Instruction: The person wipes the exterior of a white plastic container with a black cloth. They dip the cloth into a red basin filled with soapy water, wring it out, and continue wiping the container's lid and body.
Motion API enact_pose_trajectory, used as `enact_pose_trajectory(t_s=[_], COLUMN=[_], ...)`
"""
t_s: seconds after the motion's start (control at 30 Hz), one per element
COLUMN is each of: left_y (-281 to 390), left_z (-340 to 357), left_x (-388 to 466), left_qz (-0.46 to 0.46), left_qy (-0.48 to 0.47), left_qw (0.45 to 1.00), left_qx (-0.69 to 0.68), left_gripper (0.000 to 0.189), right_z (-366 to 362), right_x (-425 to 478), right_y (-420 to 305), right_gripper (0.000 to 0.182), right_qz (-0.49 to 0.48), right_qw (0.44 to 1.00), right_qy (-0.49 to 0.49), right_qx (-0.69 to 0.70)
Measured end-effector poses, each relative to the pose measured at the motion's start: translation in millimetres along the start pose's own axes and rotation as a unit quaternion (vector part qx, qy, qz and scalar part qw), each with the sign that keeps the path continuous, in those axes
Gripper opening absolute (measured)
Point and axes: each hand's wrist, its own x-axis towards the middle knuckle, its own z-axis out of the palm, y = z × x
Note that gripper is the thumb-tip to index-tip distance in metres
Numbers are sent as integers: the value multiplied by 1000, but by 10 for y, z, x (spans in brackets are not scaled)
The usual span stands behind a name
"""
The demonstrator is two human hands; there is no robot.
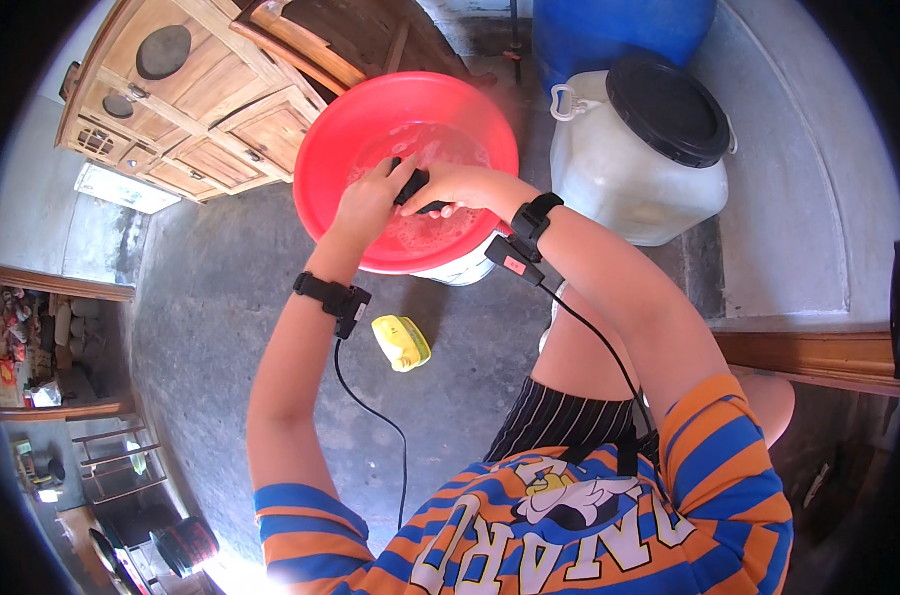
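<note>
Over the red plastic basin (319,178), my left hand (369,199) and my right hand (456,186) meet and grip a dark, bunched cloth (412,186). Fingers of both hands cover much of the cloth, so its shape cannot be made out. Below it, foamy water (450,145) covers the bottom of the basin. The basin rests on a white bucket (461,272), of which only the near side shows. On the concrete floor, nearer to me, lies a small yellow plastic item (401,343), perhaps a scrubbing brush.
A white plastic drum (636,190) with a black lid (667,110) stands right of the basin, before a blue barrel (621,33). A wooden cabinet (219,126) is at the left. Black cables (390,420) trail from devices strapped to both wrists.
</note>
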Motion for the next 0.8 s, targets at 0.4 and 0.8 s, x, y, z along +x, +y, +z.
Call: enact_pose_trajectory(t_s=[0.4, 0.8], left_y=[-85, -261], left_z=[250, 536], left_x=[47, -62], left_qz=[-228, -248], left_qy=[-51, -39], left_qw=[972, 943], left_qx=[-34, -219], left_gripper=[33, 40], right_z=[227, 228], right_x=[222, 406], right_y=[79, 254], right_gripper=[22, 22], right_qz=[-136, -127], right_qw=[872, 832], right_qy=[247, 276], right_qx=[-400, -464])
